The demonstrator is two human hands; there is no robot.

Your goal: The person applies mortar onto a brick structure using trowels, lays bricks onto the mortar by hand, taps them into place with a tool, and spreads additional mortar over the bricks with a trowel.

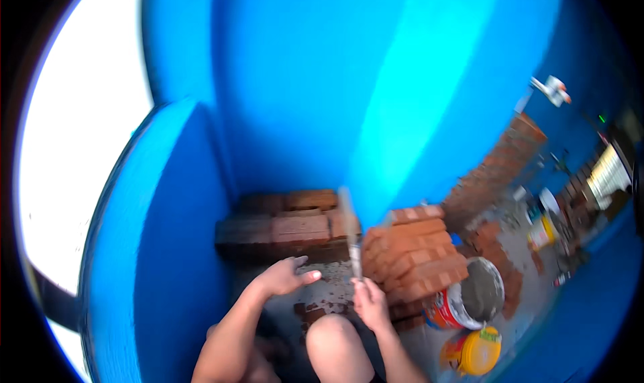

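My right hand [371,304] grips the handle of a trowel [350,225], which points up and away; its long blade is smeared by motion. To its left, my left hand [284,276] reaches forward with thumb and fingers apart, holding nothing. Beyond both hands, a low course of reddish-brown bricks [300,228] lies in the corner against the blue wall [302,101]. The trowel's blade passes in front of the right end of these bricks; I cannot tell whether it touches them. My bare knee [335,346] shows between my forearms.
A stack of orange bricks [419,252] stands close on the right. Beside it are a bucket [439,309] filled with grey mortar [483,290] and a yellow-lidded bucket [481,353]. A low blue partition [178,249] closes the left side. Brick fragments [315,312] litter the floor.
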